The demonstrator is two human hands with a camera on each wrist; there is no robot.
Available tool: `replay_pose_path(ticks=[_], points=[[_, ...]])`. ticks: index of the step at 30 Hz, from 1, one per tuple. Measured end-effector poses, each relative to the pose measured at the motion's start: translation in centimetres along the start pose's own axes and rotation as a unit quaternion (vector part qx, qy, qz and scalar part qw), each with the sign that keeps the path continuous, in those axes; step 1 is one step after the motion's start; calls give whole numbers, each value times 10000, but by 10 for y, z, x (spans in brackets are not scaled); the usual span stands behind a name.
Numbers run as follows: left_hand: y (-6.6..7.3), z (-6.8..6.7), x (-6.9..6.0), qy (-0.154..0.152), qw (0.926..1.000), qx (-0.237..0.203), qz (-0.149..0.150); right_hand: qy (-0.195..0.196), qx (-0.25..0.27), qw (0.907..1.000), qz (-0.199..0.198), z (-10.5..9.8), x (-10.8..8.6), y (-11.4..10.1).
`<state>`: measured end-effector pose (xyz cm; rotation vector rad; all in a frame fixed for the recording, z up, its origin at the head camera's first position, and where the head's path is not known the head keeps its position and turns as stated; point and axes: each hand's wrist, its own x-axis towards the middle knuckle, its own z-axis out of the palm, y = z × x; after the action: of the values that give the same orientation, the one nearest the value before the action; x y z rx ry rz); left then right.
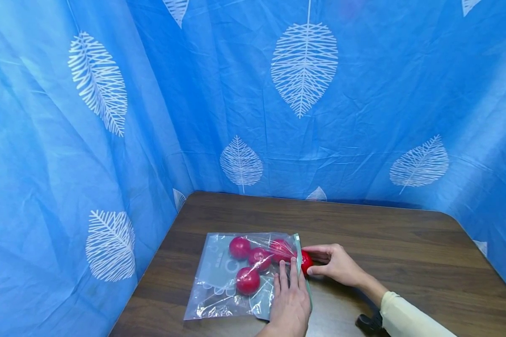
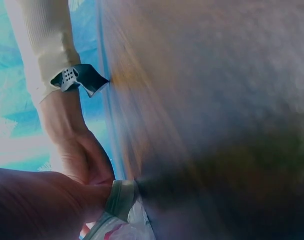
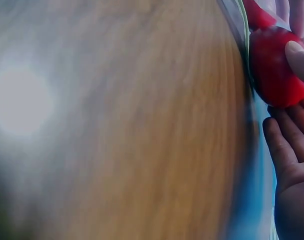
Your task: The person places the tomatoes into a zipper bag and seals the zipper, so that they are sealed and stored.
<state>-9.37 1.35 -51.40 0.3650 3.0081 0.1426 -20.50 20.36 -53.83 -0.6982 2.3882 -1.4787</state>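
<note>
A clear zip bag (image 1: pixel 219 299) with a green-edged mouth lies on the table, several round red fruits (image 1: pixel 248 281) inside; their exact kind is unclear. My left hand (image 1: pixel 290 299) lies over the bag near its mouth and holds the edge, the thumb hidden from above. In the left wrist view the green zip strip (image 2: pixel 122 197) touches this hand. With thumb and fingers, my right hand (image 1: pixel 339 266) grips another red fruit (image 3: pixel 274 67) at the mouth. Part of that fruit is covered by the bag's edge.
The brown wooden table (image 1: pixel 383 238) ends at a blue curtain (image 1: pixel 354 117) with white leaf patterns behind and at the sides. A black object (image 1: pixel 368 323) shows beside the right sleeve (image 1: pixel 409 316) near the front.
</note>
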Motion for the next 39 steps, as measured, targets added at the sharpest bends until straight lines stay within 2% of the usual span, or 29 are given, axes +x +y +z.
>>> replay_pose_path(ticks=[6,12,19,27,31,36,39], points=[[0,0,-1,190,9998,56,36,39,-67,10000,2,4,3,-4],[0,1,-3,363,9992,116,115,-39,-62,10000,-62,-1,-3,-2],[1,0,-3,303,9994,145,116,-29,-69,9998,-202,-9,-7,1],[2,0,-4,459,9987,203,121,32,-361,9992,-146,-3,-3,-1],[2,2,-5,695,9971,276,104,61,-403,9990,-202,1,0,-2],[2,4,-8,1086,9928,477,139,80,-493,9973,-532,7,5,-3],[1,4,-8,1170,9914,568,172,76,-620,9962,-602,10,7,-3]])
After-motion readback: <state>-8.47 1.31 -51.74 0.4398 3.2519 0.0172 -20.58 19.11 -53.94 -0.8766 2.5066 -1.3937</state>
